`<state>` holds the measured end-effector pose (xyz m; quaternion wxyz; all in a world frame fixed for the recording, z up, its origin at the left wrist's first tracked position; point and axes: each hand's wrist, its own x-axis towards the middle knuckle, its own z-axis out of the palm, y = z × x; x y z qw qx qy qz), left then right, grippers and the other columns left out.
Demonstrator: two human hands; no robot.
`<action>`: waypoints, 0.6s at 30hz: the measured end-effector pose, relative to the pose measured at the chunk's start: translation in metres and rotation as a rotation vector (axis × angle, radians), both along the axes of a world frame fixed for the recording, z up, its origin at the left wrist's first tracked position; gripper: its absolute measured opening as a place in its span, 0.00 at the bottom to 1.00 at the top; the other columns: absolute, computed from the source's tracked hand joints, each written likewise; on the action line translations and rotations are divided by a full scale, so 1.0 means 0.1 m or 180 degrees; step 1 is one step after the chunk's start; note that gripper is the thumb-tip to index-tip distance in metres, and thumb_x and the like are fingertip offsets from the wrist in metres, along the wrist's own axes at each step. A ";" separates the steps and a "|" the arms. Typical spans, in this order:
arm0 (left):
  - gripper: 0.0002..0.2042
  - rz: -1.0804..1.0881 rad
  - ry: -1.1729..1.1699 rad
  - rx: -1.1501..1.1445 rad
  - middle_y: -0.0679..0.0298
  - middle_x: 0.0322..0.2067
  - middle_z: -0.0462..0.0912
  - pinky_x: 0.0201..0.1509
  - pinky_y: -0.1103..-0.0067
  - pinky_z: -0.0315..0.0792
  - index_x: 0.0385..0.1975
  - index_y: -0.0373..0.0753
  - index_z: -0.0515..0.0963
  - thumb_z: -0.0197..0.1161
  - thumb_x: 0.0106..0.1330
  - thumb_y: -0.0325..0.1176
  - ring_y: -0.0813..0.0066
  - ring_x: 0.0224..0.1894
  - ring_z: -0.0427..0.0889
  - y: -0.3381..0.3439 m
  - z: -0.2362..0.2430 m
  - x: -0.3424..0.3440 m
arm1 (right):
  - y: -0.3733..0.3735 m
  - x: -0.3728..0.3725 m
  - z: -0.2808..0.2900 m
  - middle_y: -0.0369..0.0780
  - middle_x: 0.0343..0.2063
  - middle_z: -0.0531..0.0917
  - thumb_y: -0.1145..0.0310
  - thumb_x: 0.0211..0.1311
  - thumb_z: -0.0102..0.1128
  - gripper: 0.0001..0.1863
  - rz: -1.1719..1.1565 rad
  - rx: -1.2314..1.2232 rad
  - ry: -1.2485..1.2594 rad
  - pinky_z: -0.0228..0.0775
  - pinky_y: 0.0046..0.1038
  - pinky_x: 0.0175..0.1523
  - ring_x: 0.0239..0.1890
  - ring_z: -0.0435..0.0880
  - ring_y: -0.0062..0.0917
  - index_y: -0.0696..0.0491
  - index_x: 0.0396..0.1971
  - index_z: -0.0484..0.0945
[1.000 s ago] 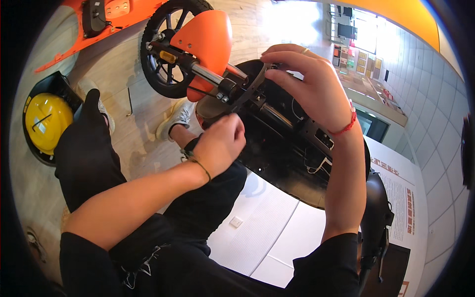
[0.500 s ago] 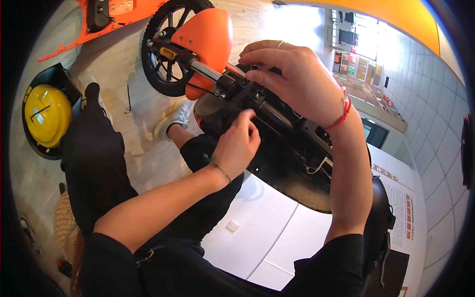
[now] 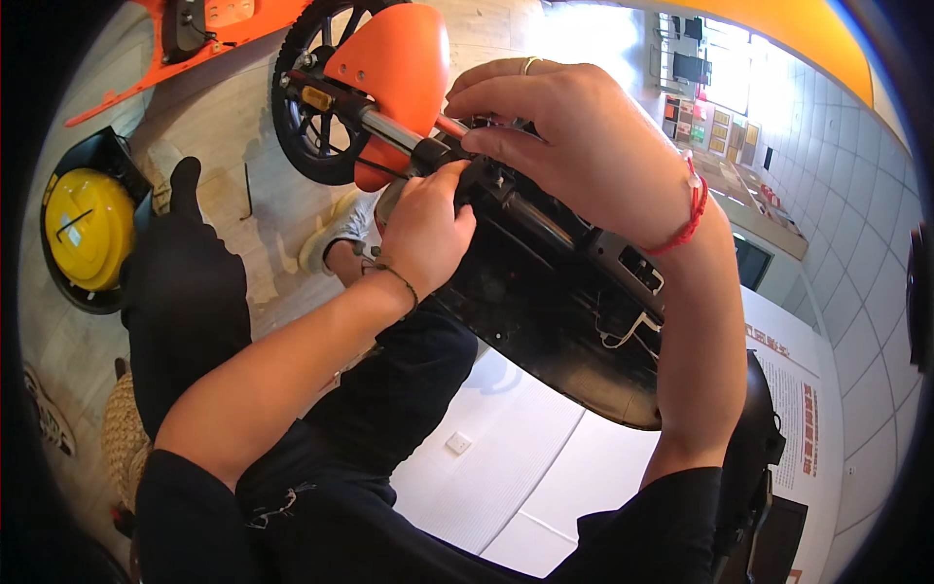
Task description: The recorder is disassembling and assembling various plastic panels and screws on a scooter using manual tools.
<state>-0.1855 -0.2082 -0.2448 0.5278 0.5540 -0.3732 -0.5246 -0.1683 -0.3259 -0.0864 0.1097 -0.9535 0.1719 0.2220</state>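
A two-wheeler's front end with an orange mudguard, a black spoked wheel and a silver fork tube stretches out before me. My left hand lies on the black fork clamp, its fingers curled against it. Its fingertips are partly hidden. On the far side, my right hand bends over the clamp. Its thumb and fingers come together around something by the second fork tube; what they hold is too hidden to name. The long black body runs below my hands.
Left on the floor is a yellow domed part in a black shell, with an L-shaped rod on it. A second thin bent rod lies nearby. An orange panel is at upper left. Loose white cable hangs from the body.
My left hand has moved up and to the left along the fork, from below the clamp onto it. My right hand has shifted slightly up and left.
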 end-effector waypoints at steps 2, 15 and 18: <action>0.22 0.0045 -0.0091 -0.0076 0.45 0.39 0.76 0.53 0.65 0.67 0.52 0.31 0.67 0.59 0.56 0.29 0.48 0.48 0.73 -0.01 -0.02 -0.02 | 0.02 -0.02 0.00 0.46 0.21 0.79 0.67 0.53 0.60 0.09 -0.0025 -0.0043 0.0053 0.72 0.35 0.35 0.27 0.79 0.40 0.58 0.24 0.77; 0.21 -0.0330 -0.0125 0.0186 0.44 0.39 0.79 0.47 0.62 0.70 0.51 0.33 0.66 0.59 0.58 0.31 0.45 0.45 0.76 -0.10 0.11 0.10 | -0.10 0.01 0.04 0.43 0.29 0.83 0.69 0.54 0.62 0.09 0.0232 -0.0559 0.0052 0.74 0.28 0.36 0.28 0.81 0.35 0.57 0.32 0.80; 0.25 -0.0539 -0.0220 0.0208 0.43 0.41 0.77 0.47 0.61 0.70 0.55 0.35 0.61 0.60 0.58 0.32 0.44 0.46 0.75 -0.17 0.16 0.19 | -0.14 0.08 0.03 0.44 0.28 0.82 0.69 0.53 0.62 0.09 0.0504 -0.0338 0.0060 0.73 0.28 0.35 0.28 0.81 0.36 0.57 0.32 0.80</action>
